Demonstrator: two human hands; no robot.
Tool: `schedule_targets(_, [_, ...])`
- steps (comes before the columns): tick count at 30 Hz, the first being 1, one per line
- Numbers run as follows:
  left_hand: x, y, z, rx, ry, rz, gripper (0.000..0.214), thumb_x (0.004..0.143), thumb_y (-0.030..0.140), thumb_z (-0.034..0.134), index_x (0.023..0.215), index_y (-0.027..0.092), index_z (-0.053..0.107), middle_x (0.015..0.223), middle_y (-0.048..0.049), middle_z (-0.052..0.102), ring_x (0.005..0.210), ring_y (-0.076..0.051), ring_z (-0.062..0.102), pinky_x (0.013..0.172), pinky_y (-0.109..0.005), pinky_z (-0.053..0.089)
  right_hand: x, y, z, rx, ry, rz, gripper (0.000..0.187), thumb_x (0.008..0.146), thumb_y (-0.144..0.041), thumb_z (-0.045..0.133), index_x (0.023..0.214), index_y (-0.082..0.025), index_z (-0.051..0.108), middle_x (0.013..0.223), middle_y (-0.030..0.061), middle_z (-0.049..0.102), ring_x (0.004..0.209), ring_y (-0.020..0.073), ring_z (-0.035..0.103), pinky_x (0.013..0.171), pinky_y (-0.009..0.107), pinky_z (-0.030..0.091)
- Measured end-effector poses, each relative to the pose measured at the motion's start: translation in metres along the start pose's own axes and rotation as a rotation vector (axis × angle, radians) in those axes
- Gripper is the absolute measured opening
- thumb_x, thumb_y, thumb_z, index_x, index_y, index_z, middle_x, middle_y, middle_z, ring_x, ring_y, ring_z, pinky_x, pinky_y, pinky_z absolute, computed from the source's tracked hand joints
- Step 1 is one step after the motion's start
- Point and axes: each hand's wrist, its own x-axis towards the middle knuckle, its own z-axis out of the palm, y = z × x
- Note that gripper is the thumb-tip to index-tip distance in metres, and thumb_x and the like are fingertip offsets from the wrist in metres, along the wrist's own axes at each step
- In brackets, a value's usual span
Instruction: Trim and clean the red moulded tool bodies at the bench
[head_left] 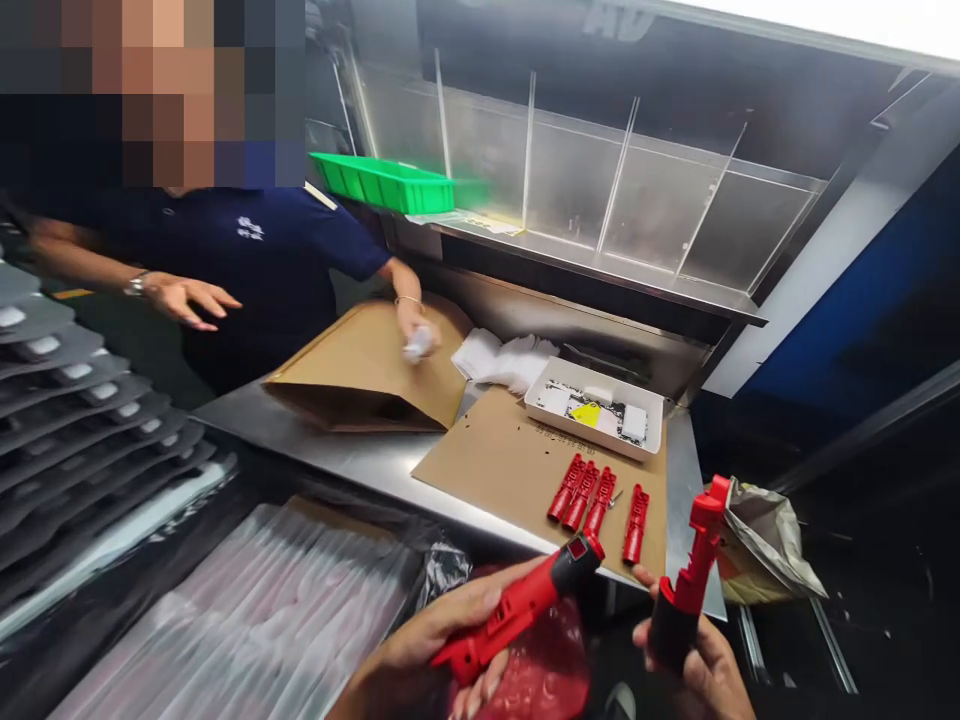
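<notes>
My left hand (442, 640) grips a red and black plastic power-tool housing (517, 610), which lies tilted across the palm. My right hand (694, 650) holds a similar red and black housing (694, 560) upright by its black end. Both hands sit above a red plastic bag (536, 660), close to the near table edge. Several slimmer red plastic parts (592, 505) lie side by side on a brown cardboard sheet (510, 480) just beyond my hands.
A co-worker in a navy polo shirt (255, 270) holds something white over a brown paper bag (360, 370). A white tray (592, 405) of small parts stands on the steel table (360, 450). Stacked dark trays (67, 380), plastic-wrapped packs (225, 620) and a grey bag (765, 540) flank me.
</notes>
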Motion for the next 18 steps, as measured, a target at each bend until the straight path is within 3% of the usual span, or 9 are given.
schedule_targets(5, [0.001, 0.010, 0.006, -0.026, -0.200, -0.211, 0.065, 0.084, 0.048, 0.068, 0.141, 0.023, 0.051, 0.065, -0.0085, 0.075, 0.039, -0.016, 0.060, 0.030, -0.016, 0.037, -0.012, -0.022, 0.015, 0.029, -0.097, 0.063, 0.068, 0.056, -0.067, 0.083, 0.106, -0.022, 0.073, 0.083, 0.0086, 0.074, 0.062, 0.0143, 0.058, 0.057, 0.025, 0.043])
schedule_targets(8, [0.001, 0.019, 0.004, 0.055, -0.209, -0.290, 0.064, 0.086, 0.044, 0.065, 0.143, 0.020, 0.049, 0.064, -0.0083, 0.075, 0.038, -0.017, 0.059, 0.030, -0.018, 0.035, -0.019, -0.019, 0.004, -0.002, -0.269, 0.116, 0.071, 0.062, -0.067, 0.079, 0.113, -0.019, 0.070, 0.073, 0.0092, 0.073, 0.061, 0.0158, 0.060, 0.056, 0.025, 0.043])
schedule_targets(13, [0.005, 0.043, 0.011, 0.205, -0.290, -0.418, 0.061, 0.090, 0.039, 0.056, 0.144, 0.013, 0.046, 0.065, -0.0110, 0.075, 0.042, -0.027, 0.064, 0.032, -0.028, 0.041, -0.029, 0.002, -0.021, 0.041, -0.446, 0.262, 0.073, 0.063, -0.069, 0.078, 0.112, -0.015, 0.067, 0.077, 0.0122, 0.076, 0.055, 0.0159, 0.066, 0.049, 0.022, 0.041])
schedule_targets(15, [0.008, 0.052, 0.017, 0.234, -0.236, -0.489, 0.055, 0.098, 0.043, 0.039, 0.140, 0.010, 0.050, 0.057, -0.0115, 0.072, 0.032, -0.024, 0.057, 0.025, -0.025, 0.033, -0.035, 0.008, -0.020, 0.086, -0.468, 0.308, 0.072, 0.063, -0.067, 0.080, 0.111, -0.015, 0.065, 0.075, 0.0117, 0.077, 0.055, 0.0157, 0.067, 0.050, 0.021, 0.043])
schedule_targets(18, [0.013, 0.060, 0.025, 0.038, 0.032, -0.612, 0.062, 0.100, 0.048, 0.025, 0.133, 0.006, 0.057, 0.051, -0.0108, 0.068, 0.026, -0.025, 0.053, 0.016, -0.027, 0.027, -0.044, 0.009, -0.007, 0.145, -0.396, 0.357, 0.069, 0.060, -0.066, 0.083, 0.105, -0.016, 0.066, 0.069, 0.0092, 0.076, 0.055, 0.0154, 0.068, 0.051, 0.021, 0.045])
